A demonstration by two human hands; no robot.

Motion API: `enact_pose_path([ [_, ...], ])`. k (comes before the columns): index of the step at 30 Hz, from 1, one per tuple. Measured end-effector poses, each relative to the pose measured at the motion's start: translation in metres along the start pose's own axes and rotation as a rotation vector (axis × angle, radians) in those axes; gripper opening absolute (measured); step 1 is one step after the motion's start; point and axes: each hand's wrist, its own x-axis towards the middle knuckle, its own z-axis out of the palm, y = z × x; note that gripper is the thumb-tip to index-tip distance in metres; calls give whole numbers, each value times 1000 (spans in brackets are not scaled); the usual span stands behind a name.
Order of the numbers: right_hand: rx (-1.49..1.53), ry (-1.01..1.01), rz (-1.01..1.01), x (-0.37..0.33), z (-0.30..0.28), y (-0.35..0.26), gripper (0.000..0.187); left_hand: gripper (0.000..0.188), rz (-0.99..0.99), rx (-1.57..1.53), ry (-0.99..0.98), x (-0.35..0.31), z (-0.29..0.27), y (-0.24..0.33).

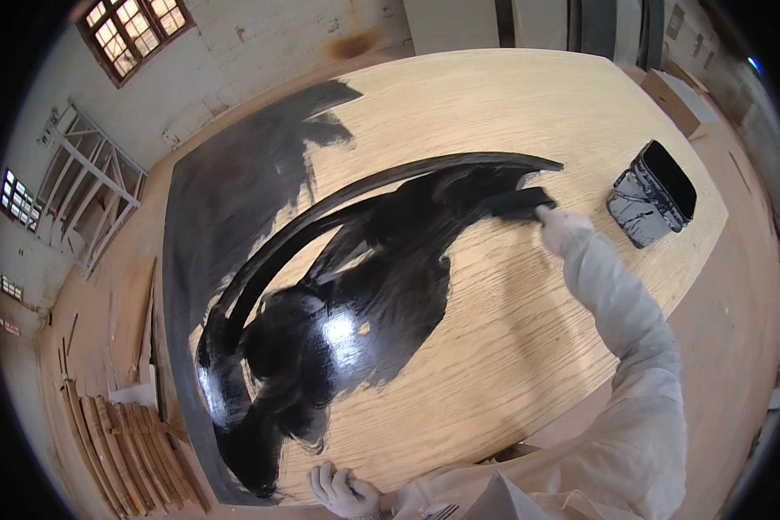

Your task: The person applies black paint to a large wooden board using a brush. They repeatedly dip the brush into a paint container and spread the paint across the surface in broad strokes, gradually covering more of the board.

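A large pale wooden board [529, 130] lies flat, partly covered with wet glossy black paint [364, 295] in broad curved strokes. My right hand [559, 227], in a white glove and white sleeve, reaches far out and grips a black paint applicator [518, 204] pressed on the board at the end of a stroke. At the bottom, my left hand [342, 492], also in a white glove, rests on the near edge of the board with fingers spread, holding nothing.
A grey paint-smeared bucket [652, 195] with black paint inside stands on the board to the right of my right hand. Stacked wooden slats [126, 451] lie on the floor at lower left. A white metal frame [91, 195] leans by the left wall under windows.
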Motion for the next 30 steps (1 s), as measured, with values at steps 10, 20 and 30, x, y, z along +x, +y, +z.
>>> enact_pose_path([
  [10,31,3,-2,21,-12,25,46,22,69,-12,-2,12,-4,-1],
  [20,-209,323,-695,-99,34,-40,52,22,-33,-30,-119,-4,-3,-5],
  [30,-61,-74,-80,-38,-1,-11,52,21,-5,-40,-71,2,4,-6],
])
